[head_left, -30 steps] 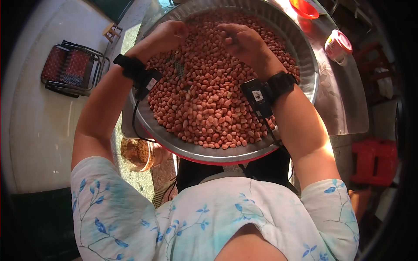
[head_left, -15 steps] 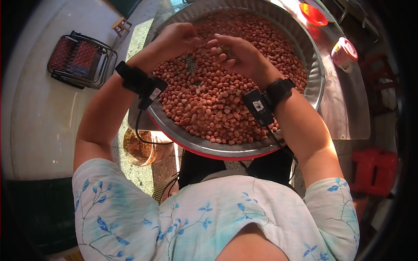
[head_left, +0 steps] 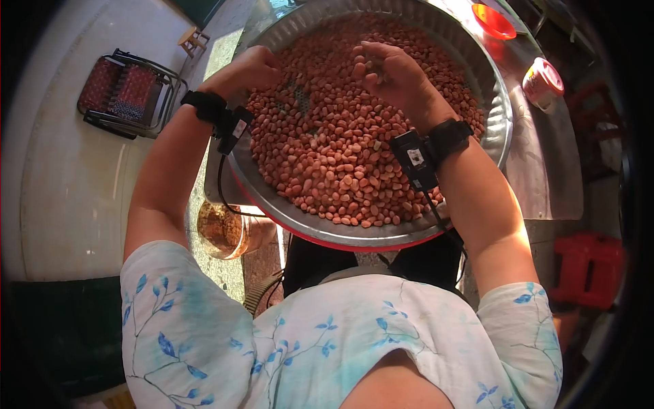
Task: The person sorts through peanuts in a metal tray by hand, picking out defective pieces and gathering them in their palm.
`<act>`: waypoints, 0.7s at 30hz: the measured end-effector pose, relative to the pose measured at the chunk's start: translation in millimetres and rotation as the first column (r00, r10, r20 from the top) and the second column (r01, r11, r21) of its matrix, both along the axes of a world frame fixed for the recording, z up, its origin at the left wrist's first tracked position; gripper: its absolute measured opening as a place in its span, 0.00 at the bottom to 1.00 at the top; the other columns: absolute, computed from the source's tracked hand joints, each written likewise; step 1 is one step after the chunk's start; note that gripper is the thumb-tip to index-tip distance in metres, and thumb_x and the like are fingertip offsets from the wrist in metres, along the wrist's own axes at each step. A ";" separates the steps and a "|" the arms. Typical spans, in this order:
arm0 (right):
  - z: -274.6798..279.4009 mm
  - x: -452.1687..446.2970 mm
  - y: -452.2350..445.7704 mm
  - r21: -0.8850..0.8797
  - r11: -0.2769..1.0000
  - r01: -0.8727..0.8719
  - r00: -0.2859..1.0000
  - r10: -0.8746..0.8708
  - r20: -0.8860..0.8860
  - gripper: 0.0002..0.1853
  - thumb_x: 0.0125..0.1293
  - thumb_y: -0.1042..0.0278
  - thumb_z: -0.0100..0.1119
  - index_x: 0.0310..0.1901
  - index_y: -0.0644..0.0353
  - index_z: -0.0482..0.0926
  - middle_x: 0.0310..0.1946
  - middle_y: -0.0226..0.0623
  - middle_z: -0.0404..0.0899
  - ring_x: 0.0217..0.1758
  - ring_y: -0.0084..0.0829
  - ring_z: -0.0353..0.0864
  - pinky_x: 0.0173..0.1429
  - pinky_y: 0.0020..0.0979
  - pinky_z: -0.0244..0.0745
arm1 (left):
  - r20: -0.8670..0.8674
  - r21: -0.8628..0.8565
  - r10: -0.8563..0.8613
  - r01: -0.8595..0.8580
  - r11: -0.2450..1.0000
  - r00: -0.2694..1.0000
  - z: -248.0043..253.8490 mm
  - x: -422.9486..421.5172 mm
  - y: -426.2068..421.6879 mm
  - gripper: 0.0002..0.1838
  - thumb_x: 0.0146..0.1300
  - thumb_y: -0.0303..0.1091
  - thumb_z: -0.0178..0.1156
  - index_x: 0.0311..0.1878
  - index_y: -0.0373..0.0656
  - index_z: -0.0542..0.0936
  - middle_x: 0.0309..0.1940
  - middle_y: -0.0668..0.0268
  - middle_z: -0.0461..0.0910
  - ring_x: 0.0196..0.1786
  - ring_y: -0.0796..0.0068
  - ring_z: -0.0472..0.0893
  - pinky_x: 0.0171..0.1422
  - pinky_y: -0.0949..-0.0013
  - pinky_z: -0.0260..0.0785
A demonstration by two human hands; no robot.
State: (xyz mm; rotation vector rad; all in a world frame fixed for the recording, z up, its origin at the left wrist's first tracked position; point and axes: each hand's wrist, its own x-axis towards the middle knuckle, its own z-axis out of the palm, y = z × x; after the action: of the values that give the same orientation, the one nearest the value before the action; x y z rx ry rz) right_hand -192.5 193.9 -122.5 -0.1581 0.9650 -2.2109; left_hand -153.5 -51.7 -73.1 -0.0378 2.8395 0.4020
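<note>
A wide round metal pan (head_left: 347, 236) holds a broad layer of reddish-brown peanuts (head_left: 340, 163). Over the pan's left side is my left hand (head_left: 257, 68), its fingers curled closed; whatever they hold is hidden. My right hand (head_left: 395, 73) is above the peanuts on the right, palm turned inward and fingers curled round small pale pieces too unclear to name. A gap separates the two hands. Between them, a small patch of perforated surface (head_left: 302, 101) shows through the peanuts.
On the table (head_left: 545, 163) to the right stand an orange-red bowl (head_left: 494, 22) and a pink-and-white cup (head_left: 543, 80). A clear container (head_left: 228, 228) is below the pan's left edge. A folding chair (head_left: 129, 95), a wooden stool (head_left: 193, 41) and a red stool (head_left: 587, 269) are around.
My hands came close together over the peanuts and are now apart again, the left one having moved left and the right one right. The view has shifted slightly.
</note>
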 end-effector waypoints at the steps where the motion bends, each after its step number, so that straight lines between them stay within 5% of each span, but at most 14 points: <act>1: 1.1 -0.1 0.6 -0.006 1.000 -0.017 1.000 0.017 0.014 0.08 0.61 0.65 0.48 0.34 0.62 0.69 0.25 0.32 0.68 0.24 0.20 0.67 0.19 0.16 0.60 | -0.012 0.016 -0.003 0.003 1.000 1.000 1.4 1.8 -0.4 0.08 0.47 0.33 0.56 0.23 0.37 0.74 0.15 0.66 0.71 0.22 0.77 0.70 0.27 0.70 0.63; 6: -6.7 -6.7 1.5 -0.113 0.982 -0.153 0.988 0.154 -0.006 0.08 0.62 0.65 0.47 0.34 0.62 0.69 0.24 0.29 0.67 0.19 0.16 0.62 0.15 0.14 0.53 | -0.056 -0.111 -0.112 0.105 0.988 0.992 -22.7 8.9 -20.1 0.05 0.46 0.30 0.54 0.23 0.38 0.74 0.15 0.65 0.71 0.23 0.74 0.72 0.27 0.69 0.64; 8: -5.7 -6.8 1.3 -0.120 0.978 -0.172 0.985 0.174 -0.001 0.08 0.62 0.65 0.46 0.34 0.62 0.69 0.23 0.29 0.67 0.19 0.16 0.61 0.15 0.15 0.53 | 0.020 -0.335 -0.208 0.203 0.920 0.978 -26.9 13.9 -23.0 0.08 0.45 0.31 0.54 0.25 0.35 0.78 0.26 0.53 0.77 0.32 0.57 0.77 0.36 0.62 0.69; 11: -7.8 -7.2 0.8 -0.109 0.980 -0.167 0.986 0.167 -0.006 0.08 0.63 0.65 0.46 0.34 0.62 0.69 0.23 0.28 0.66 0.18 0.15 0.61 0.14 0.15 0.52 | -0.006 -0.462 -0.167 0.145 0.875 0.986 -48.2 17.2 -32.6 0.07 0.45 0.29 0.53 0.26 0.37 0.78 0.28 0.53 0.77 0.34 0.55 0.77 0.38 0.60 0.69; 15: -10.6 -10.7 0.5 -0.094 0.989 -0.118 0.993 0.116 -0.031 0.08 0.63 0.65 0.46 0.34 0.61 0.69 0.22 0.28 0.67 0.18 0.15 0.60 0.14 0.15 0.52 | 0.070 -0.448 -0.217 0.225 0.865 0.974 -31.2 14.2 -24.6 0.08 0.43 0.29 0.54 0.27 0.38 0.78 0.28 0.53 0.77 0.34 0.56 0.77 0.37 0.61 0.69; 17: -10.9 -12.0 1.6 -0.091 0.990 -0.112 0.993 0.110 -0.029 0.08 0.63 0.65 0.46 0.34 0.61 0.69 0.22 0.28 0.67 0.18 0.15 0.60 0.14 0.15 0.52 | -0.015 -0.093 -0.131 0.129 0.987 0.991 -27.8 12.8 -37.2 0.07 0.39 0.30 0.57 0.25 0.40 0.78 0.23 0.57 0.76 0.29 0.60 0.77 0.33 0.65 0.68; 21: -7.3 -6.4 0.8 -0.030 0.997 -0.070 0.997 0.070 -0.022 0.08 0.63 0.65 0.46 0.34 0.60 0.70 0.23 0.28 0.67 0.18 0.15 0.60 0.15 0.15 0.51 | 0.017 -0.186 -0.208 0.208 0.960 0.978 -36.7 15.2 -38.3 0.08 0.40 0.32 0.58 0.26 0.41 0.78 0.23 0.56 0.76 0.30 0.60 0.77 0.33 0.65 0.68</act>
State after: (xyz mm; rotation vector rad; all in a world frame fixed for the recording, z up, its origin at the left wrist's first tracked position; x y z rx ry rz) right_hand -198.9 194.7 -129.8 -0.2265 0.9231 -2.1647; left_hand -138.3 -90.0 -109.8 0.2227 2.8364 0.0895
